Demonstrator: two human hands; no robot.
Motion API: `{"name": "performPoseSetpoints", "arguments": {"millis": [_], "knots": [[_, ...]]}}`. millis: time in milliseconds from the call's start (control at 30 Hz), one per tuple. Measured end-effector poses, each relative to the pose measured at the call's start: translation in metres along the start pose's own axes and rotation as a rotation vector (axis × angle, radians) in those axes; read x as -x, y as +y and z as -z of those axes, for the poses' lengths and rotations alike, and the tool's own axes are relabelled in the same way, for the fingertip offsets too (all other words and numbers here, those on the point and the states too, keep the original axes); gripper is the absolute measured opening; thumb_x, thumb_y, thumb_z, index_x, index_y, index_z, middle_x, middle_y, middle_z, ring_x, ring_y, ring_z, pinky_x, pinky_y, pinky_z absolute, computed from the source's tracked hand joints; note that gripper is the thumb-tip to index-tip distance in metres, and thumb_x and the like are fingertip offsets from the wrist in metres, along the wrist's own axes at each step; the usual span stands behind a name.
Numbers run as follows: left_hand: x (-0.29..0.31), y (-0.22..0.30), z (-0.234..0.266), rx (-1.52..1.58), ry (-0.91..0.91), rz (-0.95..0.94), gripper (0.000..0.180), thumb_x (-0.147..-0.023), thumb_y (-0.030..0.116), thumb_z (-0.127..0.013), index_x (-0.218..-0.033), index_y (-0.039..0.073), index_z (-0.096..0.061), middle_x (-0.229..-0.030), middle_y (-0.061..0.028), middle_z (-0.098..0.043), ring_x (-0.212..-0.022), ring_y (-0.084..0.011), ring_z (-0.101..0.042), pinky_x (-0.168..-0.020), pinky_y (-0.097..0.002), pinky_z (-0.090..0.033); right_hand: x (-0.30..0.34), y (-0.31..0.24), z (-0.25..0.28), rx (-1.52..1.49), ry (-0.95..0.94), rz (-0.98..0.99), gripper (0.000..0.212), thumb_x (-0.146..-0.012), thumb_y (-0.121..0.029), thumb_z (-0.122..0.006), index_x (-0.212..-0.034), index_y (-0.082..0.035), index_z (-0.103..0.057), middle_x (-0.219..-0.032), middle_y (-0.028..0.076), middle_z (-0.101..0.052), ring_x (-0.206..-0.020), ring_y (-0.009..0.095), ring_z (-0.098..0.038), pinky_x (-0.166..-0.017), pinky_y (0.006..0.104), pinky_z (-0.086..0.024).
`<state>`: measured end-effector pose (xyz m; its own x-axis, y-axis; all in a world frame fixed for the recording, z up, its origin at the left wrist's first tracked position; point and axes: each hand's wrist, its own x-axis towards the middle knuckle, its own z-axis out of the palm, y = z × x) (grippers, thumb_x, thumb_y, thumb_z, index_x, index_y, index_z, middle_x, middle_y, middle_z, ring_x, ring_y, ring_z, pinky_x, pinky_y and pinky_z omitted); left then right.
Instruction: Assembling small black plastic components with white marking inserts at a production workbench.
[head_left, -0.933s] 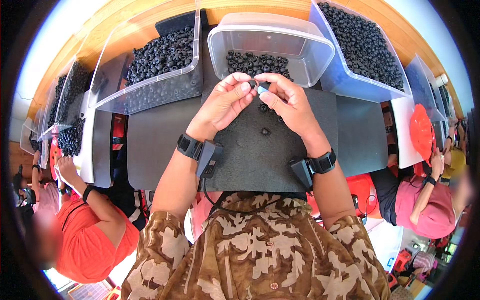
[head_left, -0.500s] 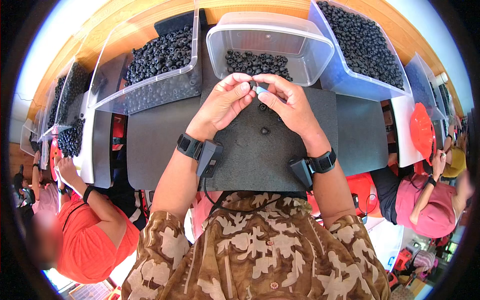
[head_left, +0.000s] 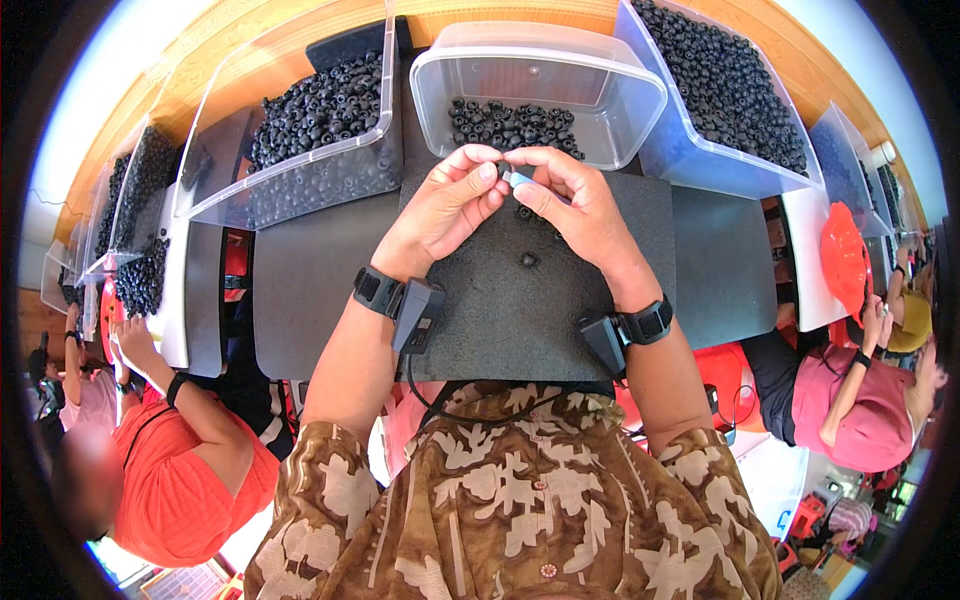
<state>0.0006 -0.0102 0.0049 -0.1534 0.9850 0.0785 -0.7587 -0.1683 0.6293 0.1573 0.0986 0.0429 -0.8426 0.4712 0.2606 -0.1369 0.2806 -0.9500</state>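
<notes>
My left hand (head_left: 447, 205) and my right hand (head_left: 570, 205) meet fingertip to fingertip above a dark foam mat (head_left: 500, 300), pinching a small pale-blue part (head_left: 508, 176) between them. Most of that part is hidden by my fingers. Two small black pieces lie on the mat: one (head_left: 523, 212) just under my hands and one (head_left: 528, 260) nearer to me. A clear plastic tub (head_left: 640, 95) with a shallow layer of small black ring-shaped pieces (head_left: 510, 122) stands just beyond my hands. Black bands with small devices sit on both wrists.
Tilted clear bins full of black pieces stand at the far left (head_left: 300, 120) and far right (head_left: 720, 90). More bins (head_left: 140, 230) line the bench to the left. A person in orange (head_left: 180, 470) sits at my left, and another in pink (head_left: 860, 400) at my right.
My two hands have stayed together over the mat, with only slight shifts of the fingertips on the small part. Nothing else has moved.
</notes>
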Motion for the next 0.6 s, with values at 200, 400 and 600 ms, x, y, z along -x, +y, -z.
{"name": "performPoseSetpoints", "arguments": {"millis": [200,400,600], "knots": [[-0.0003,-0.0022,0.0015,-0.004,-0.035,-0.013,0.013,-0.09,0.01,-0.06,-0.103,0.007,-0.059,-0.096,-0.003,-0.062,-0.085,-0.0107,-0.06,-0.08,-0.0239,-0.051,-0.001,-0.0016,0.0028,-0.04,-0.035,-0.052,0.026,-0.085,-0.012,-0.065,-0.11,-0.006,-0.063,-0.066,-0.007,-0.05,-0.061,0.001,-0.042,-0.057,0.0195,-0.036],[-0.0003,-0.001,-0.0008,-0.051,-0.037,-0.033,0.012,-0.09,0.011,-0.061,-0.101,0.007,-0.059,-0.097,-0.0037,-0.063,-0.086,-0.0109,-0.06,-0.081,-0.0241,-0.05,-0.0014,0.0001,0.0031,-0.043,-0.033,-0.073,0.023,-0.085,-0.011,-0.066,-0.107,-0.006,-0.064,-0.066,-0.007,-0.05,-0.061,0.001,-0.041,-0.057,0.0195,-0.035],[0.0004,-0.0001,0.0027,-0.052,-0.022,-0.022,0.012,-0.09,0.01,-0.061,-0.101,0.007,-0.06,-0.096,-0.0034,-0.063,-0.086,-0.011,-0.06,-0.081,-0.0238,-0.05,-0.0016,0.0054,0.0013,-0.016,-0.02,-0.061,0.022,-0.085,-0.011,-0.065,-0.106,-0.005,-0.064,-0.067,-0.006,-0.051,-0.062,0.002,-0.042,-0.057,0.0205,-0.037]]}}
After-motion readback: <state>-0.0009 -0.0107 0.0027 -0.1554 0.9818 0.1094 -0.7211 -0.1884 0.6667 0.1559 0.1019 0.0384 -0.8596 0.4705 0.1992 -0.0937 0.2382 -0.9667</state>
